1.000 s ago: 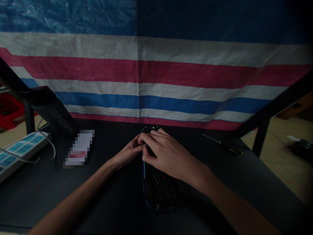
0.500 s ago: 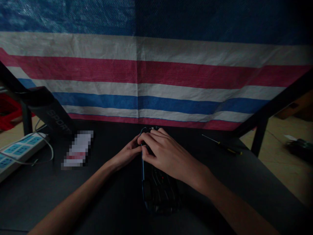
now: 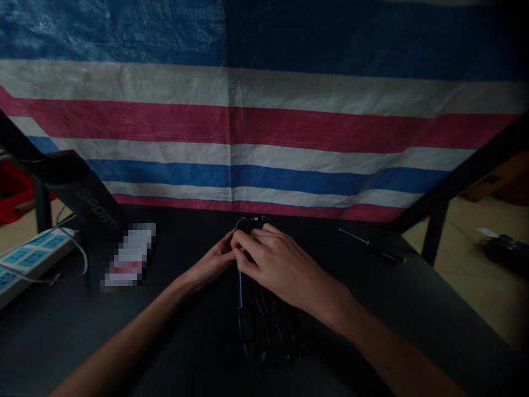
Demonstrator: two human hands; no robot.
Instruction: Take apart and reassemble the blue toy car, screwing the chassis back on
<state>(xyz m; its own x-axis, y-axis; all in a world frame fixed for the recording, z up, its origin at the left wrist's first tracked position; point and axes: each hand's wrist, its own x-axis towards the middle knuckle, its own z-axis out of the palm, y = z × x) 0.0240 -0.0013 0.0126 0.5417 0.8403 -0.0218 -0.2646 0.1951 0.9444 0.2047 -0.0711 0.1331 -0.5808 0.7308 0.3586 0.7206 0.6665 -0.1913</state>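
The word "SPORT" stands in pale capitals along the dark sleeve (image 3: 91, 201) at the table's left.

With the car-shaped object (image 3: 268, 320) as our clock's centre, it lies on the table (image 3: 173, 353), its length running six to twelve. Our left hand (image 3: 210, 263) is at its far end's ten-o'clock side; our right hand (image 3: 275, 259) lies over that end. At two o'clock we have the screwdriver (image 3: 369, 243), tip towards ten and handle towards four. The pixelated item (image 3: 130, 256) lies at ten. Beyond it, also towards ten, are the power strip (image 3: 35, 256), a cable (image 3: 85, 259) looping over it, and the sleeve (image 3: 88, 198). The sheet (image 3: 264, 127) hangs behind, at twelve.
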